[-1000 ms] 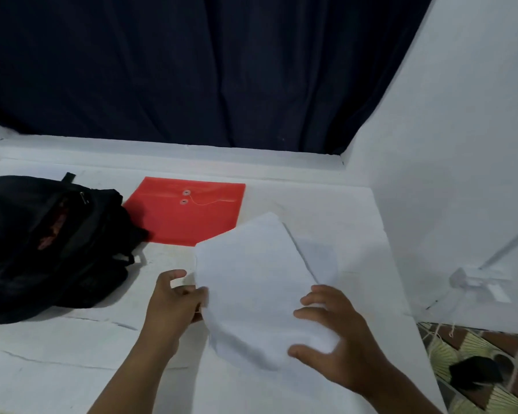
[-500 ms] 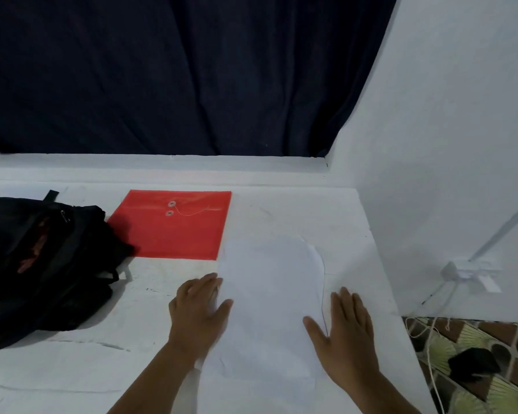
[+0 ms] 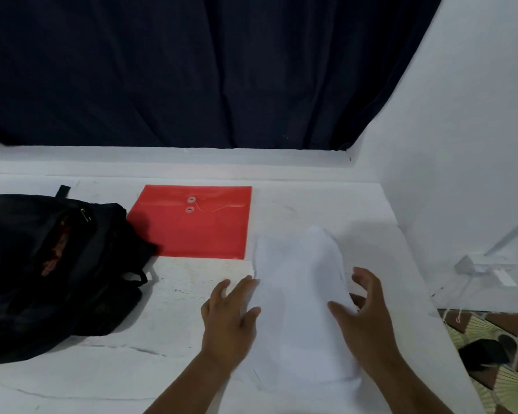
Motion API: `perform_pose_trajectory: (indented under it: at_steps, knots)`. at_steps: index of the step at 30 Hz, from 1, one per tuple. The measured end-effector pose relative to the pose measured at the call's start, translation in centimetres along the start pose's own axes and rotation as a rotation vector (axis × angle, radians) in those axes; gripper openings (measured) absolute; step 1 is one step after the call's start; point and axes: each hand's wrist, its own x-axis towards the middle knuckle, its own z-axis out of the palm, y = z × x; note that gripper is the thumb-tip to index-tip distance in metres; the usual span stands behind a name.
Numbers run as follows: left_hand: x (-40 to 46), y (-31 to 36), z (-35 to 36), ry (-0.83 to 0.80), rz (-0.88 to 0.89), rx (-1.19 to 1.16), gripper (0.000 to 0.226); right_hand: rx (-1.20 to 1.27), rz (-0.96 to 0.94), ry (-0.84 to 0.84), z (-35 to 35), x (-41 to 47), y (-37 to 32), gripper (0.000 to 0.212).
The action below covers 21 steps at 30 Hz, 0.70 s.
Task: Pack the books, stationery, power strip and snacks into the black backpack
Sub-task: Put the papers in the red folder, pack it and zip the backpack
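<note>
both hands (image 3: 229, 319) on white paper (image 3: 296, 282)

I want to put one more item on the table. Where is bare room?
Free: near edge, between black backpack and left hand; far strip behind red envelope, toward the wall. Crowded: white paper between both hands, right hand included.

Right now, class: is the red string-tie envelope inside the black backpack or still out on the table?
Out. The red envelope lies flat on the white table, beside the black backpack, its upper right side; neither hand touches it.
</note>
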Motion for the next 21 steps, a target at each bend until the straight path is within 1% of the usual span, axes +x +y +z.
perform_pose_trajectory:
  at_steps: [1,2,3,4,5,6,7,9,11,12,13,16,17,18,19,21]
  knots:
    - [0.0,-0.2,-0.1,-0.008,0.006,-0.011,0.05,0.045,0.08,-0.001,0.0,0.2,-0.4,0.074]
    - [0.2,-0.4,-0.2,-0.021,0.002,-0.023,0.051,0.086,0.158,-0.031,-0.2,0.4,-0.6,0.073]
    - [0.3,-0.6,-0.3,-0.036,-0.001,-0.042,0.053,0.106,0.226,-0.081,-0.3,0.8,-0.7,0.066]
    - [0.4,-0.7,-0.4,-0.051,-0.009,-0.051,0.056,0.097,0.264,-0.138,-0.6,1.1,-0.9,0.052]
    - [0.6,-0.8,-0.6,-0.062,-0.018,-0.058,0.06,0.062,0.271,-0.194,-0.8,1.2,-1.3,0.038]
    - [0.8,-0.8,-1.0,-0.073,-0.04,-0.068,0.066,0.017,0.258,-0.237,-0.9,1.1,-1.6,0.03]
    - [1.1,-0.9,-1.3,-0.087,-0.067,-0.094,0.074,-0.026,0.233,-0.257,-0.8,0.9,-2.0,0.029]
    - [1.7,-0.8,-2.0,-0.126,-0.144,-0.138,0.084,-0.105,0.169,-0.265,-0.4,0.3,-2.8,0.038]
    - [2.2,-0.4,-2.6,-0.167,-0.196,-0.171,0.082,-0.136,0.116,-0.252,0.2,-0.2,-3.4,0.047]
    - [2.5,-0.4,-2.8,-0.169,-0.23,-0.234,0.082,-0.122,0.089,-0.241,0.4,-0.4,-3.8,0.049]
    - [2.8,-0.3,-3.1,-0.172,-0.275,-0.334,0.082,-0.085,0.062,-0.233,0.5,-0.6,-4.1,0.049]
    - [4.3,0.3,-4.6,-0.176,-0.501,-0.7,0.087,0.065,-0.019,-0.237,0.5,-1.0,-5.6,0.052]
    - [4.9,0.5,-5.2,-0.169,-0.539,-0.84,0.085,0.101,-0.039,-0.248,0.4,-1.2,-6.2,0.052]
    - [5.6,0.9,-6.1,-0.189,-0.557,-0.96,0.075,0.119,-0.059,-0.253,0.4,-1.3,-6.7,0.052]
    - [6.3,1.4,-7.0,-0.221,-0.541,-1.05,0.062,0.12,-0.08,-0.25,0.3,-1.3,-7.3,0.052]
    - [7.1,3.1,-9.1,-0.272,-0.446,-1.108,0.039,0.081,-0.134,-0.217,0.3,-1.3,-8.3,0.053]
